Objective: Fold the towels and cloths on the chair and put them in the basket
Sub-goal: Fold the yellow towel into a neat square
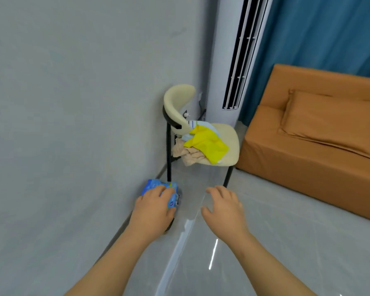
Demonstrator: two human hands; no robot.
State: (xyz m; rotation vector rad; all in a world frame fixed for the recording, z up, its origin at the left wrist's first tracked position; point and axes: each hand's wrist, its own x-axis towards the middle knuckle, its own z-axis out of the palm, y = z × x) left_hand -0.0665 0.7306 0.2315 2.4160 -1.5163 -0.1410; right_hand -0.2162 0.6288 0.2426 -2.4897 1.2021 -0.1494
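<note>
Now the left hand grips the blue cloth low by the wall, right hand wide and empty above the floor, and that bundle may spring open if dropped, while the beige towel droops off the chair, ready to slide.

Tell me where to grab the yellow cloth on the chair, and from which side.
Pinch the yellow cloth at its lower corner near the seat's front edge, probably coming from the front with the open right hand. It lies topmost, and the chair backrest blocks the rear.
</note>
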